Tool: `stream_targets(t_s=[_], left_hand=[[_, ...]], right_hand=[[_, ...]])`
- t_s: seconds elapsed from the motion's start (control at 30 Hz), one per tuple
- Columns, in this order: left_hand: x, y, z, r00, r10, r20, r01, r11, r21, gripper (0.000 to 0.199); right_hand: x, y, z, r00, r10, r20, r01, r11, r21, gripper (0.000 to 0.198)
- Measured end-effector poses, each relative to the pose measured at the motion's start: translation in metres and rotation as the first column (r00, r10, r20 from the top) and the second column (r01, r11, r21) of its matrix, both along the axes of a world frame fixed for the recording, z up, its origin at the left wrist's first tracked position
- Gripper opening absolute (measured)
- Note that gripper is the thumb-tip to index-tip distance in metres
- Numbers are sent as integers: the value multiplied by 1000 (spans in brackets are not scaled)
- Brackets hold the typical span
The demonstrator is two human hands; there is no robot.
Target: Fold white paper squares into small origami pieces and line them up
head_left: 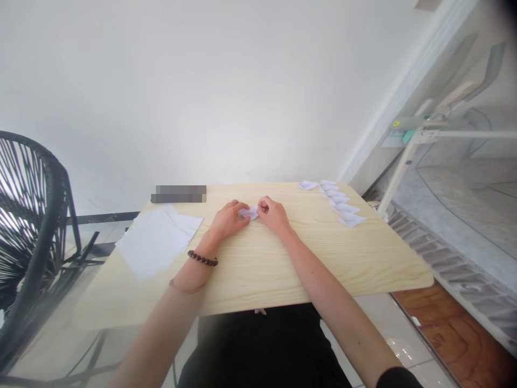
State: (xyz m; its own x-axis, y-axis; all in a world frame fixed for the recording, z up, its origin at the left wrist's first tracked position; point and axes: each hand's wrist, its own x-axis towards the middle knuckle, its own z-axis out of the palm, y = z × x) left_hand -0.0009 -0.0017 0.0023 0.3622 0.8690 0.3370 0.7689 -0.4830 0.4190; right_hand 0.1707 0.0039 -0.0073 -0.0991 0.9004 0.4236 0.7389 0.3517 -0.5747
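A small folded piece of white paper lies between my two hands near the middle of the table. My left hand has its thumb and fingers on the paper's left end. At the right end, the fingers of my right hand are curled and pinch the paper's tip. To the right stands a row of several folded white papers, pointed and boat-like, set close together. One more folded paper sits just left of that row's far end.
Loose white sheets lie spread on the left of the wooden table. Behind them is a dark blurred-out object by the wall. A black woven chair stands at the left, and a white metal frame at the right.
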Motion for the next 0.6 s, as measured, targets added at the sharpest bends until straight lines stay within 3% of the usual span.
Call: stream_targets(t_s=[0.2, 0.47, 0.6], left_hand=[[-9, 7, 0, 995, -18, 96, 19, 1000, -3, 28], [-23, 18, -7, 973, -160, 167, 165, 986, -13, 16], [-24, 18, -7, 978, -139, 156, 141, 990, -2, 18]], right_hand=[[1, 0, 1, 1000, -12, -4, 12, 1000, 13, 10], [0, 0, 1, 999, -46, 24, 45, 999, 13, 11], [1, 0, 1, 999, 31, -11, -31, 999, 20, 11]])
